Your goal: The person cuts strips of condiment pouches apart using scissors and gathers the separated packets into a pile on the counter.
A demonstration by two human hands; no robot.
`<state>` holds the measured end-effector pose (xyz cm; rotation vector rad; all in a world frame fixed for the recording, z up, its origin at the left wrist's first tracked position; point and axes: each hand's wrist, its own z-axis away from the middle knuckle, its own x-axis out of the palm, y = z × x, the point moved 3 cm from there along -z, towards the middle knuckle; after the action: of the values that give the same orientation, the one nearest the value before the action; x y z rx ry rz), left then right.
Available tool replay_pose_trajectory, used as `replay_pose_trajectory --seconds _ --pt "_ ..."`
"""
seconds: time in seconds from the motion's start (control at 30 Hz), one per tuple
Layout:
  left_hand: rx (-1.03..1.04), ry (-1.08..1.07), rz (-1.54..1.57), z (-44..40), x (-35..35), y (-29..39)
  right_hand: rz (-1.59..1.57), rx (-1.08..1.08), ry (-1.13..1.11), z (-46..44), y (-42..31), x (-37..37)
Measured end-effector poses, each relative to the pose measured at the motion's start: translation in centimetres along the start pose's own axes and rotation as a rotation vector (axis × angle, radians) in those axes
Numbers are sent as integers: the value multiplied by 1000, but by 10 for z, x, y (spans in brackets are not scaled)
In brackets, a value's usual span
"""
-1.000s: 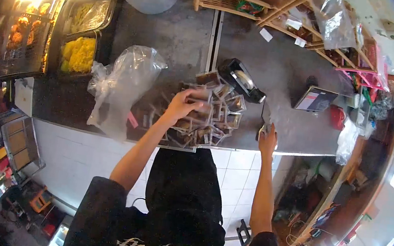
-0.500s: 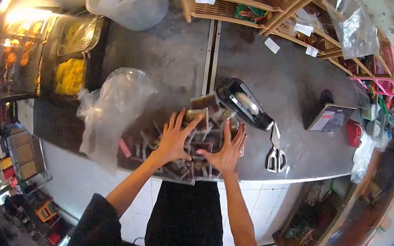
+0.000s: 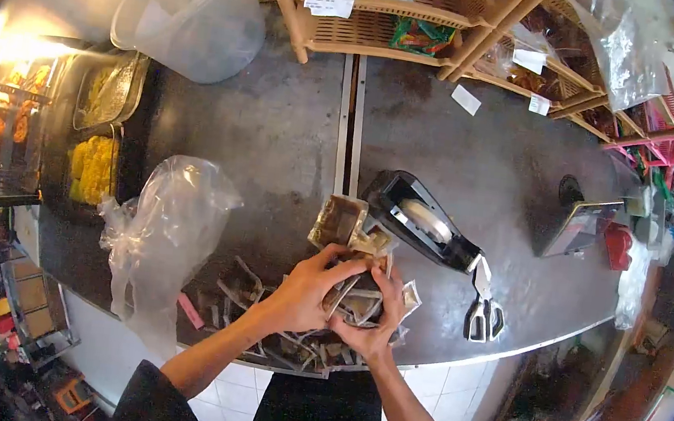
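My left hand [image 3: 302,294] and my right hand [image 3: 378,322] curl around a bunch of small clear plastic packets [image 3: 359,305] with brown contents, cupping them from both sides. One flat brown packet [image 3: 340,221] lies just beyond my left fingertips. More loose packets [image 3: 239,284] are spread left of my left wrist and beneath both hands, along the counter's front edge. A black tape dispenser [image 3: 427,221] sits past my right hand, with scissors [image 3: 483,310] beside its near end. Left of the packets lies a crumpled clear plastic bag [image 3: 172,233], near a small pink strip [image 3: 191,311].
Brown plastic shelves [image 3: 380,49] line the back of the dark counter [image 3: 281,121]. At the back left stands a translucent tub [image 3: 207,38], with trays of yellow food [image 3: 94,170] nearer. A propped dark panel [image 3: 576,228] stands at right.
My spread hands have closed inward around several packets. The view has shifted, so the counter things appear lower.
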<state>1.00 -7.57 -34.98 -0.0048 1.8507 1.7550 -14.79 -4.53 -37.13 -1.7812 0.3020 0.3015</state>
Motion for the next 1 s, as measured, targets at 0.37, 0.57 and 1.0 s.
replay_pose_trajectory --seconds 0.37,0.57,1.0 --pt "-49 101 28 -84 -119 100 -247 56 -4 -158 -124 -21" --pt "-141 64 15 -230 -190 95 -401 108 6 -308 -100 -16" --pt "-104 147 261 -345 -225 47 -635 384 -128 -426 -30 -12"
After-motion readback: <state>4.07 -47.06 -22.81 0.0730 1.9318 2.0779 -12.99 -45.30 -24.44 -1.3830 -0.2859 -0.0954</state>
